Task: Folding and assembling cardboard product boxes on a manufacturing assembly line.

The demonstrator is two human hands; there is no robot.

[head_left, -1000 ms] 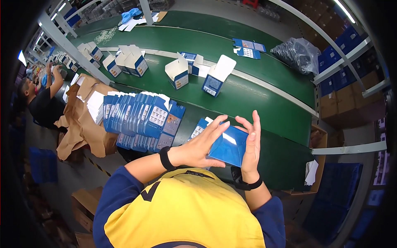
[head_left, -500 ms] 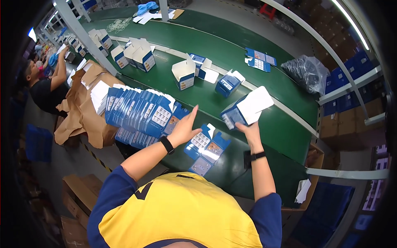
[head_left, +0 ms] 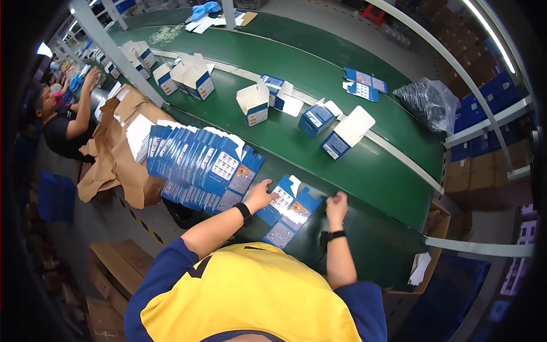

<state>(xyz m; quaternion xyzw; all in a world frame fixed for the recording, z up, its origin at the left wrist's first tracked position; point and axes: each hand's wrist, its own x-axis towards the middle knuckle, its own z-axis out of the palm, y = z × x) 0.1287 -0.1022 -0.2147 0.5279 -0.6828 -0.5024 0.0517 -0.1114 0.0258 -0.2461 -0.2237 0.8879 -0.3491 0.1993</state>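
A flat blue carton blank (head_left: 279, 235) with printed panels and a white flap lies in front of me on the green work surface. My left hand (head_left: 260, 196) is at its left edge, fingers stretched toward the printed panel and nothing held. To the right of the blank, my right hand (head_left: 337, 209) is raised a little with its fingers curled in, and no object shows in it. Beyond it, a folded blue-and-white box (head_left: 337, 145) stands on the belt with its white lid up. At my left lies a thick fanned stack of flat carton blanks (head_left: 191, 157).
Several open boxes (head_left: 252, 105) stand along the green conveyor belt (head_left: 228, 131). Crumpled brown paper (head_left: 117, 165) lies beside the stack. A clear plastic bag (head_left: 427, 102) and another flat blank (head_left: 364, 85) lie at the far right. A co-worker (head_left: 68, 119) sits at the far left.
My right hand has let go of the folded box, which now stands on the belt, and has come back toward me. My left hand has moved down to the flat blank's edge.
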